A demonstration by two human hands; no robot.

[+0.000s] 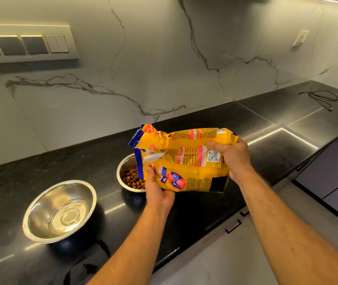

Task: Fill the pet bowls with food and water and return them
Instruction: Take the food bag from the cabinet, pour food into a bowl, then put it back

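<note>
A yellow pet food bag [184,159] is held tipped on its side above the black counter, its torn open mouth pointing left and down over a steel bowl [123,169]. That bowl holds brown kibble [133,179] and is partly hidden behind the bag. My left hand [158,192] grips the bag's lower edge near the mouth. My right hand [234,159] clasps the bag's bottom end from above. A second steel bowl [60,210] stands to the left with no kibble in it; it looks shiny, and I cannot tell whether water is in it.
The black counter [30,182] runs along a marble-patterned wall. A switch and socket panel [26,44] is on the wall at upper left. A thin black cord [322,97] lies on the steel section at far right. Drawers with handles [234,227] sit below the counter edge.
</note>
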